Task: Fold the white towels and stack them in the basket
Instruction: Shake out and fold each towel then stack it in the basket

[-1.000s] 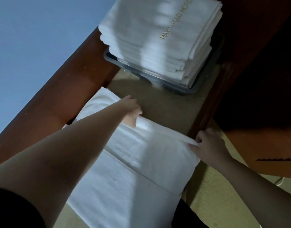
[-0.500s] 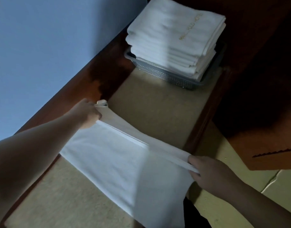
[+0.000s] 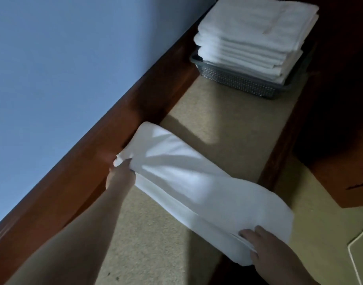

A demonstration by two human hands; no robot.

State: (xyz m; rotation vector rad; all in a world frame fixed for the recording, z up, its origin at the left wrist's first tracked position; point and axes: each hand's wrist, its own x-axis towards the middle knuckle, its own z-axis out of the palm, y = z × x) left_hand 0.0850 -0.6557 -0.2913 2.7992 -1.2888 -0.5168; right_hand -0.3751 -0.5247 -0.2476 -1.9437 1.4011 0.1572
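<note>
Towel (image 3: 188,182) lengthwise between hands (diagonal)

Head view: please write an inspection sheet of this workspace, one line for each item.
Surface: beige bench top in a dark wooden frame.
Job's things: white towel folded over, held at both ends; folded towels stacked in the grey basket.
Clutter: nothing seen.
Grippers: left hand grips one towel end; right hand holds the other.
Cables: nothing seen.
Surroundings: blue wall, dark wooden furniture.
</note>
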